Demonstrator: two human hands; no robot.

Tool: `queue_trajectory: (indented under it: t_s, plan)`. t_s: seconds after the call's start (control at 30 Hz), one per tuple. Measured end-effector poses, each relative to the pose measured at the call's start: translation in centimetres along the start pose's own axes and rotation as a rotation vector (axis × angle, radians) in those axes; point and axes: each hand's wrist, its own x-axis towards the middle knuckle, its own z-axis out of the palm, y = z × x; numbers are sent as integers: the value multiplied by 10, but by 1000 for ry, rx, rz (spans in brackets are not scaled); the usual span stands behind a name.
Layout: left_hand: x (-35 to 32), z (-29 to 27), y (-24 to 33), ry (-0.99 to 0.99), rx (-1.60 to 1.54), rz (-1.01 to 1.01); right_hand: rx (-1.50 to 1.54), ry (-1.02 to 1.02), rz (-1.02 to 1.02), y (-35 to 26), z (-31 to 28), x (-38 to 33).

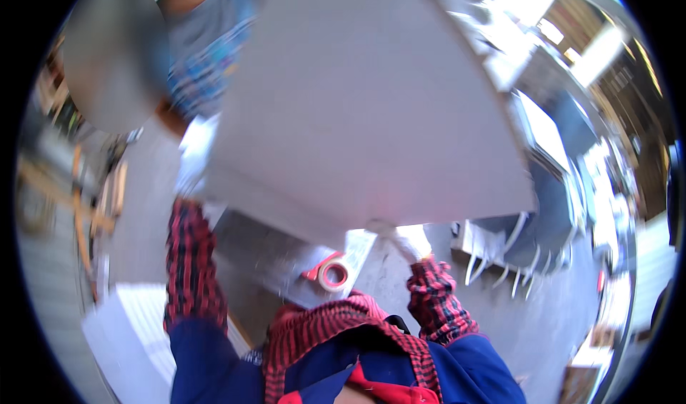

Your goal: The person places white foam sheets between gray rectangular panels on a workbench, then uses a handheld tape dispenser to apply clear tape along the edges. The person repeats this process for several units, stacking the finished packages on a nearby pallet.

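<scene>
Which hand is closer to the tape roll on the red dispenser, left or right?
Right. The right hand holds the panel's lower edge, a little above and right of the tape roll; the left hand, blurred at the panel's left edge, is farther up-left.

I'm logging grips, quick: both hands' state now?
Left hand: at left edge of grey panel; grip too blurred to tell.
Right hand: holding the grey panel's near edge.

Panel (pixel 371 104) — smooth and matt, sleeves (pixel 191 268) — puckered cloth
</scene>
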Motion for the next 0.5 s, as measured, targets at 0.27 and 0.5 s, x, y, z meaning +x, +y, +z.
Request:
queue_trajectory:
  t_s: [0.27,0.5]
  plan:
    - [6,-16,-7,-45,345,-8,71,184,23,-21,23,2]
    - [-17,-57,-116,-81,594,97,-81,74,-39,-46,37,4]
